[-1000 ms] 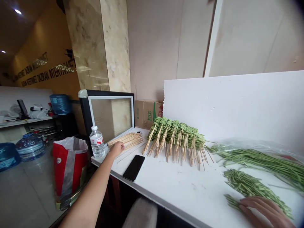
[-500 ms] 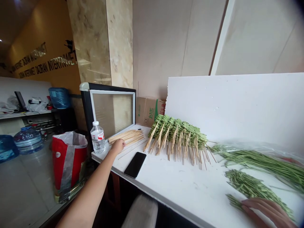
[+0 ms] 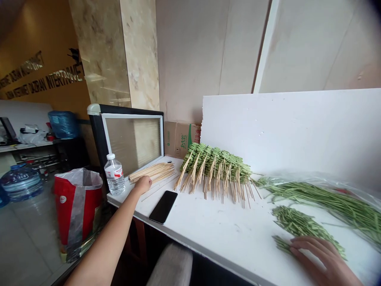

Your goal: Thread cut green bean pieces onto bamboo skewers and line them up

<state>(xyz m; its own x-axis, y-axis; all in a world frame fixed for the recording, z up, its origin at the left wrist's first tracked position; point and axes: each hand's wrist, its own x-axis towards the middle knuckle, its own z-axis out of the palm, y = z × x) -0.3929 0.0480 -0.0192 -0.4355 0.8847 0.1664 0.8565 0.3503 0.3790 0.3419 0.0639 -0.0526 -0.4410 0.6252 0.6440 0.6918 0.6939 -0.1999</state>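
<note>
1. The loose bundle of thin, pale bamboo skewers (image 3: 154, 171) lies at the far left corner of the flat white table top (image 3: 226, 234), with its near ends pointing towards the table edge.
2. The left hand (image 3: 143, 184) is stretched out to that bundle, with the fingers curled down over the near ends of the skewers. Whether any skewer is gripped cannot be told (the fingertips are hidden behind the knuckles).
3. The right hand (image 3: 321, 256) lies flat and open at the near right, with the fingers spread. It holds nothing. The fingertips rest on the small pile of short cut green stalk pieces (image 3: 297, 223).
4. Long uncut green stalks (image 3: 327, 200) lie behind that pile, on a sheet of clear plastic film (image 3: 342, 182).
5. A layered stack of skewers loaded with green pieces (image 3: 217, 169) lies between the two hands, with the bare ends towards the person.
6. A black flat phone (image 3: 163, 201) lies face up just beside the left hand.
7. A clear plastic water bottle (image 3: 114, 174) stands upright at the table corner, in front of a black-framed glass cabinet (image 3: 131, 139).
8. A white foam board (image 3: 291, 131) stands upright behind the table.
</note>
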